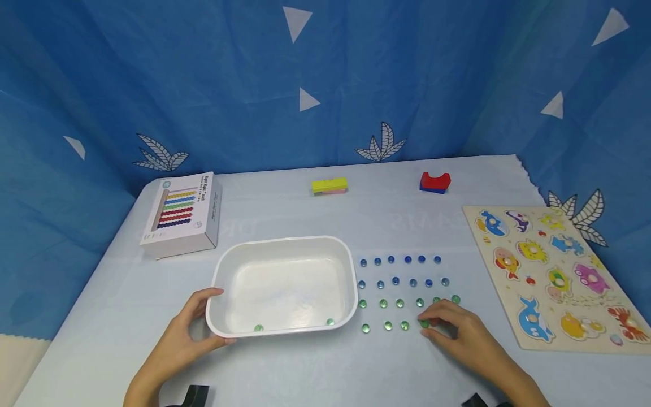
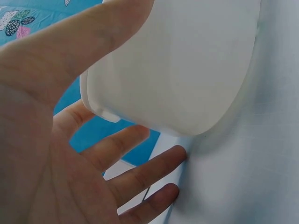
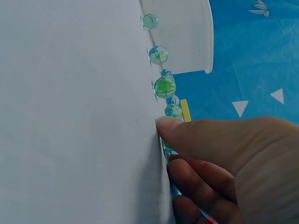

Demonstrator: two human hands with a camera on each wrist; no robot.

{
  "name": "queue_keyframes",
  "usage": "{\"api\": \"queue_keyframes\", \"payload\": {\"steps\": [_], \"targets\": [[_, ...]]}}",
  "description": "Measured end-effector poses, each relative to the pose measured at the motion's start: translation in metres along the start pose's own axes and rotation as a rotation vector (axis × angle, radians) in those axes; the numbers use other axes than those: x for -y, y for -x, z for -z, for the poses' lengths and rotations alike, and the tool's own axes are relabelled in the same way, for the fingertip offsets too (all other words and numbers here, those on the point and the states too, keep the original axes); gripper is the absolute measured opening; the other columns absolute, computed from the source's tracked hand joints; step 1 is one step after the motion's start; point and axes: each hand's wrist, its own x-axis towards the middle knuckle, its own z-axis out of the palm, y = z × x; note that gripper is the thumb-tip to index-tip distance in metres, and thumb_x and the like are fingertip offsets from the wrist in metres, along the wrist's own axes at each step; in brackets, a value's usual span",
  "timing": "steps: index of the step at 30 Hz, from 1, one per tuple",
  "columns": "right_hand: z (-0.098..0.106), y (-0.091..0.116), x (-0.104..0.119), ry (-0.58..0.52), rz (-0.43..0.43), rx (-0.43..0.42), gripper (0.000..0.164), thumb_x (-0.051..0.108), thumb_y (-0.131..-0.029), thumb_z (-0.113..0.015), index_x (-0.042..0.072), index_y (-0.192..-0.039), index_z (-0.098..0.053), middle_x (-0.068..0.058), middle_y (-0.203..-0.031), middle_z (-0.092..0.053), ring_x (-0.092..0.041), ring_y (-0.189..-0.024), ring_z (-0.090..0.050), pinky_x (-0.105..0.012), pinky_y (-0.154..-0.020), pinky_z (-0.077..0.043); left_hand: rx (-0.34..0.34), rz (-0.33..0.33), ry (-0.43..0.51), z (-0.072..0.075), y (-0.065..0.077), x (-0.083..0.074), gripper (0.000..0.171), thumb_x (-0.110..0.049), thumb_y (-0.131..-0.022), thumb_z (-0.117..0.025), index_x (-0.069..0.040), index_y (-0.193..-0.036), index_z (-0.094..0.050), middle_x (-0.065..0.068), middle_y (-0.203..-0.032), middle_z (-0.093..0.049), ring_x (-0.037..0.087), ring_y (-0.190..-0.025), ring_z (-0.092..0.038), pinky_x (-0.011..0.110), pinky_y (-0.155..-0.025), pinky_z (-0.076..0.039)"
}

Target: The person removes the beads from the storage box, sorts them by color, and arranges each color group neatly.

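A white plastic tub (image 1: 285,239) lies on the table, with two green marbles (image 1: 259,328) along its near inside wall. My left hand (image 1: 184,328) holds the tub's left end, thumb at the near corner and index finger on the rim; its other fingers spread beside the wall (image 2: 177,60) in the left wrist view. Right of the tub, several blue marbles (image 1: 395,280) form two rows, and green marbles (image 1: 399,303) form two nearer rows. At the nearest row's right end, my right hand (image 1: 460,330) pinches a green marble (image 1: 424,324) between thumb and fingers, low at the tabletop.
A boxed toy (image 1: 208,220) stands at the back left. Yellow (image 1: 329,185) and red (image 1: 435,181) blocks lie near the table's back edge. On the right is a wooden sea-animal puzzle board (image 1: 500,305). A blue curtain (image 1: 229,85) hangs behind.
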Motion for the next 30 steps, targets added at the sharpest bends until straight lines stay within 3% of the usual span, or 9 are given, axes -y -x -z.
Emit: {"api": "queue_keyframes", "payload": {"steps": [10, 16, 18, 22, 27, 30], "targets": [[0.016, -0.002, 0.007, 0.007, 0.005, 0.008, 0.033, 0.012, -0.065, -0.079, 0.026, -0.091, -0.066, 0.018, -0.087, -0.06, 0.005, -0.075, -0.054, -0.015, -0.068, -0.048, 0.009, 0.023, 0.011, 0.001, 0.0, -0.002, 0.085, -0.038, -0.059, -0.082, -0.031, -0.13, -0.035, 0.011, -0.127, -0.054, 0.017, -0.105, -0.05, 0.057, -0.087, -0.038], [0.044, -0.03, 0.032, 0.015, 0.007, 0.065, 0.021, 0.021, -0.078, -0.069, 0.025, -0.098, -0.065, 0.016, -0.09, -0.062, 0.004, -0.079, -0.052, -0.02, -0.069, -0.049, 0.012, 0.02, 0.012, 0.001, 0.0, -0.003, 0.086, -0.038, -0.059, -0.082, -0.029, -0.13, -0.035, 0.012, -0.127, -0.053, 0.023, -0.106, -0.051, 0.059, -0.087, -0.038], [0.049, -0.049, 0.048, 0.003, 0.001, 0.137, 0.02, 0.03, -0.082, -0.065, 0.027, -0.102, -0.064, 0.016, -0.093, -0.062, 0.002, -0.082, -0.053, -0.022, -0.072, -0.05, 0.015, 0.023, 0.018, 0.001, -0.001, -0.003, 0.086, -0.037, -0.059, -0.082, -0.028, -0.13, -0.035, 0.012, -0.128, -0.053, 0.027, -0.108, -0.051, 0.06, -0.087, -0.038], [0.041, -0.095, 0.087, -0.069, 0.011, 0.367, 0.033, 0.042, -0.084, -0.059, 0.026, -0.113, -0.059, 0.013, -0.104, -0.062, -0.007, -0.093, -0.055, -0.028, -0.08, -0.05, 0.017, 0.024, 0.03, 0.001, -0.001, -0.002, 0.086, -0.037, -0.059, -0.082, -0.028, -0.13, -0.035, 0.013, -0.129, -0.052, 0.031, -0.11, -0.051, 0.061, -0.087, -0.036], [-0.009, -0.147, 0.125, -0.176, 0.084, 0.675, 0.044, 0.039, -0.085, -0.059, 0.017, -0.123, -0.053, 0.002, -0.108, -0.063, -0.011, -0.096, -0.057, -0.028, -0.084, -0.048, 0.014, 0.022, 0.043, 0.001, -0.001, -0.001, 0.085, -0.037, -0.059, -0.082, -0.029, -0.13, -0.036, 0.014, -0.13, -0.051, 0.031, -0.112, -0.051, 0.062, -0.087, -0.035], [-0.045, -0.162, 0.139, -0.18, 0.034, 0.864, 0.048, 0.038, -0.084, -0.06, 0.016, -0.125, -0.05, 0.002, -0.1, -0.063, -0.011, -0.088, -0.06, -0.023, -0.078, -0.048, 0.01, 0.01, 0.044, 0.0, 0.0, -0.001, 0.084, -0.036, -0.059, -0.082, -0.029, -0.129, -0.037, 0.013, -0.131, -0.051, 0.027, -0.111, -0.051, 0.059, -0.089, -0.036]]}}
